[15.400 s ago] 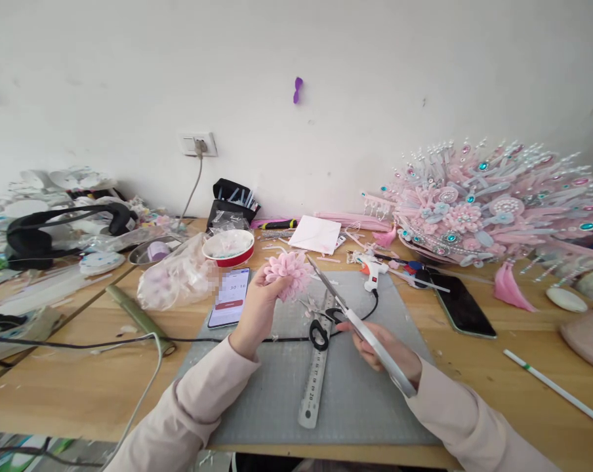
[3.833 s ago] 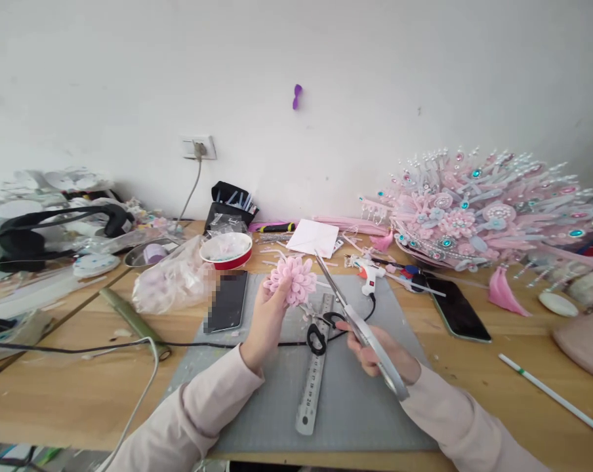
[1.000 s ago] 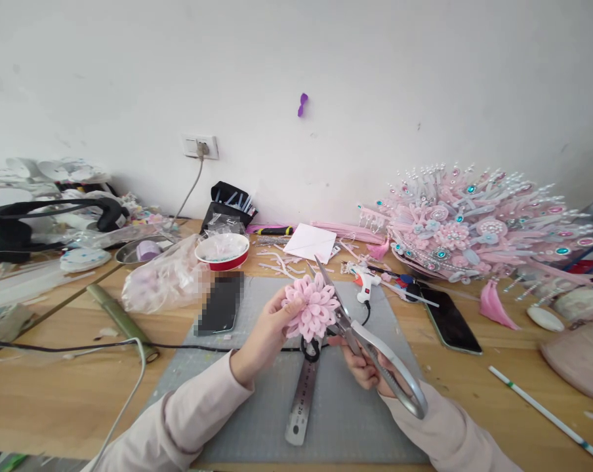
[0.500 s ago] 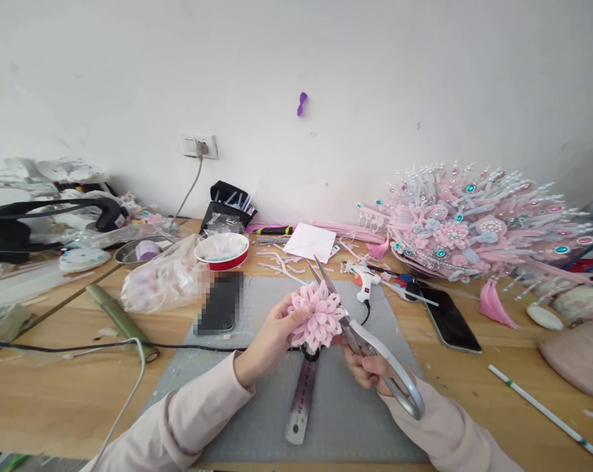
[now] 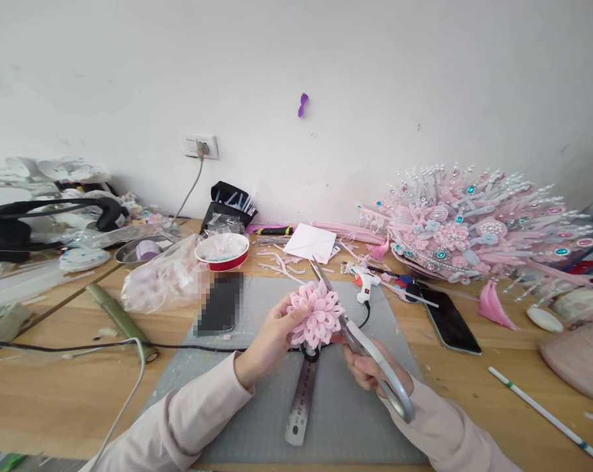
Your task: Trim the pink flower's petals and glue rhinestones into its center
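Note:
My left hand (image 5: 271, 341) pinches the left side of a pink layered flower (image 5: 317, 313), thumb on its petals. The flower is held above the grey cutting mat (image 5: 247, 406). Grey-handled scissors (image 5: 375, 360) are in my right hand (image 5: 363, 367), with the fingers wrapped around the handles. Their blades point up and away, alongside the flower's right edge, and look nearly closed. Whether the blades touch a petal I cannot tell. Below the flower, a steel ruler (image 5: 301, 406) lies on the mat, with a small black ring at its upper end.
A white glue gun (image 5: 365, 283) lies beyond my right hand. A large pink beaded headdress (image 5: 473, 229) stands at the back right, near a dark phone (image 5: 451, 321). Left are a red-rimmed bowl (image 5: 227, 262), a plastic bag (image 5: 163, 278) and a black cable (image 5: 193, 347).
The scissor handles have drawn together and the blades have narrowed. The flower and my left hand have stayed almost in place.

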`<state>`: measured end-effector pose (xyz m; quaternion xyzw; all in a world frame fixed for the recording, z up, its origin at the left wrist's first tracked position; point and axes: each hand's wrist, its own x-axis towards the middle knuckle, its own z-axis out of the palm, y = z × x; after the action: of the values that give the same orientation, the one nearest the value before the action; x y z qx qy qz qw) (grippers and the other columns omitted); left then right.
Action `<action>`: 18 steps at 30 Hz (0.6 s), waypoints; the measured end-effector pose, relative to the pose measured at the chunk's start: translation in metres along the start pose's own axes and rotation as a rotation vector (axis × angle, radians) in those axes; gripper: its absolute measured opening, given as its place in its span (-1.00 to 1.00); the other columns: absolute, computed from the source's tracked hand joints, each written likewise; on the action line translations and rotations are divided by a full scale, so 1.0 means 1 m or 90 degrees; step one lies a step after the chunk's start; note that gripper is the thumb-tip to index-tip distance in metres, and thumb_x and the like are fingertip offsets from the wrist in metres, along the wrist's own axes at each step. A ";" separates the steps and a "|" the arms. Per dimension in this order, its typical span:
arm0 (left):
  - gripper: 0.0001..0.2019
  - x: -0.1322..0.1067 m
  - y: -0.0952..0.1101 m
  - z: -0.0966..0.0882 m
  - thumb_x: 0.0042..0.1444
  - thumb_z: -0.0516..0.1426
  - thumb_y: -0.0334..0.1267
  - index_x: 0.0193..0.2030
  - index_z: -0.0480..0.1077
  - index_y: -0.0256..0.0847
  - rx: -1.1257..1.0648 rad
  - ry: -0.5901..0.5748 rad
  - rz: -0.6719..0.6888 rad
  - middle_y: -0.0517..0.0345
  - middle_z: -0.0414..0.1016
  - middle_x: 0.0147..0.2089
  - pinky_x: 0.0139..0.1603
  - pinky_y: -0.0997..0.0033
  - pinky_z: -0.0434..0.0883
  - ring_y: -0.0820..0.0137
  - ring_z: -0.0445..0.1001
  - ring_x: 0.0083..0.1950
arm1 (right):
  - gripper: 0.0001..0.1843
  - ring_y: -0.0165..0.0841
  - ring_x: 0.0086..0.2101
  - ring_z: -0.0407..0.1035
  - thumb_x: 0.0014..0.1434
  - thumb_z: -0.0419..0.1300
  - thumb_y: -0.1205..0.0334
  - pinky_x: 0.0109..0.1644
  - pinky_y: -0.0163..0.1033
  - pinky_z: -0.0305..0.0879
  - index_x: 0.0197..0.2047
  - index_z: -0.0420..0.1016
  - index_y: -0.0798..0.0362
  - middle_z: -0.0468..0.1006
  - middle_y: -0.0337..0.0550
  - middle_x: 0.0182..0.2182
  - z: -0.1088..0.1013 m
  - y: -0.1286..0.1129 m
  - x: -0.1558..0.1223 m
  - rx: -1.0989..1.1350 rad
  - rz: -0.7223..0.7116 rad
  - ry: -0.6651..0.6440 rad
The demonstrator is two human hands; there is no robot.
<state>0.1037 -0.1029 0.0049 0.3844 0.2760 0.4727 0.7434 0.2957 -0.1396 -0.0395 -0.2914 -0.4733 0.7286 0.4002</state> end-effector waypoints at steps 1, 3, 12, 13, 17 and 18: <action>-0.65 0.000 0.000 0.000 -0.12 0.26 -0.18 -0.18 0.42 -0.28 -0.001 0.002 -0.002 0.01 0.54 -0.21 -0.29 0.45 0.37 0.33 0.49 -0.26 | -0.57 -0.71 -0.74 -0.20 -0.18 0.36 0.10 -0.79 -0.55 -0.23 -0.18 0.49 -0.01 0.07 -0.46 -0.62 0.000 0.000 0.000 -0.001 0.006 0.004; -0.65 0.000 0.001 0.001 -0.12 0.26 -0.17 -0.17 0.42 -0.28 -0.004 0.003 -0.003 0.00 0.54 -0.21 -0.29 0.45 0.37 0.33 0.48 -0.26 | -0.58 -0.70 -0.74 -0.19 -0.17 0.35 0.10 -0.79 -0.56 -0.23 -0.17 0.48 -0.03 0.07 -0.46 -0.62 0.000 -0.001 0.000 -0.004 0.012 0.009; -0.70 0.000 -0.001 -0.001 -0.04 0.21 -0.20 -0.15 0.40 -0.28 -0.010 -0.022 -0.001 0.03 0.54 -0.20 -0.29 0.49 0.36 0.37 0.49 -0.26 | -0.58 -0.69 -0.72 -0.23 -0.08 0.30 0.03 -0.76 -0.54 -0.28 -0.11 0.45 -0.10 0.04 -0.44 -0.59 -0.005 0.004 -0.003 0.019 0.002 -0.032; -0.70 0.000 -0.002 -0.001 -0.03 0.21 -0.20 -0.15 0.40 -0.28 -0.008 -0.023 -0.002 0.03 0.54 -0.19 -0.29 0.49 0.37 0.37 0.49 -0.26 | -0.55 -0.68 -0.72 -0.25 -0.09 0.30 0.00 -0.76 -0.54 -0.30 -0.09 0.45 -0.10 0.02 -0.45 -0.59 -0.006 0.003 -0.003 0.027 0.012 -0.043; -0.66 0.000 -0.002 0.000 -0.06 0.22 -0.18 -0.14 0.40 -0.29 -0.008 -0.012 -0.018 -0.01 0.55 -0.19 -0.29 0.47 0.38 0.35 0.50 -0.25 | -0.43 -0.68 -0.71 -0.29 -0.21 0.35 -0.09 -0.75 -0.52 -0.37 -0.10 0.46 -0.10 -0.02 -0.46 -0.60 -0.010 0.002 -0.001 0.109 0.080 -0.108; -0.65 0.000 -0.003 0.000 -0.06 0.23 -0.17 -0.14 0.39 -0.30 -0.009 -0.011 -0.021 -0.02 0.54 -0.18 -0.28 0.46 0.38 0.34 0.50 -0.24 | -0.41 -0.69 -0.71 -0.30 -0.24 0.36 -0.09 -0.75 -0.51 -0.38 -0.10 0.46 -0.09 -0.01 -0.47 -0.59 -0.012 0.002 0.000 0.133 0.092 -0.120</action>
<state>0.1053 -0.1033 0.0024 0.3787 0.2728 0.4591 0.7559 0.3043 -0.1350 -0.0459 -0.2118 -0.4080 0.8251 0.3284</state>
